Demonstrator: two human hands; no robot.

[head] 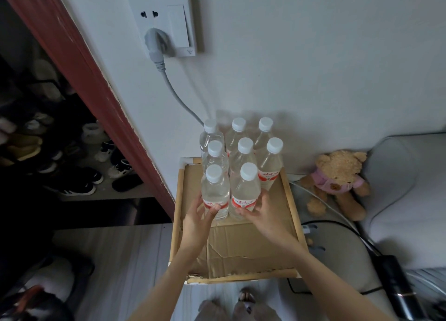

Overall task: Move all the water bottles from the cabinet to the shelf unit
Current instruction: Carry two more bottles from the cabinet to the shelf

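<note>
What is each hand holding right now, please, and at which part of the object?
The left hand grips the front-left water bottle at its red label, low on the body. The right hand grips the front-right water bottle likewise at the label.

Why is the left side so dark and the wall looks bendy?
Head view: the shoes on the left sit in deep shadow and look blurry; the wide lens tilts the wall socket; the bottles are evenly lit and sharp, with faint shadows on the wall behind.
</note>
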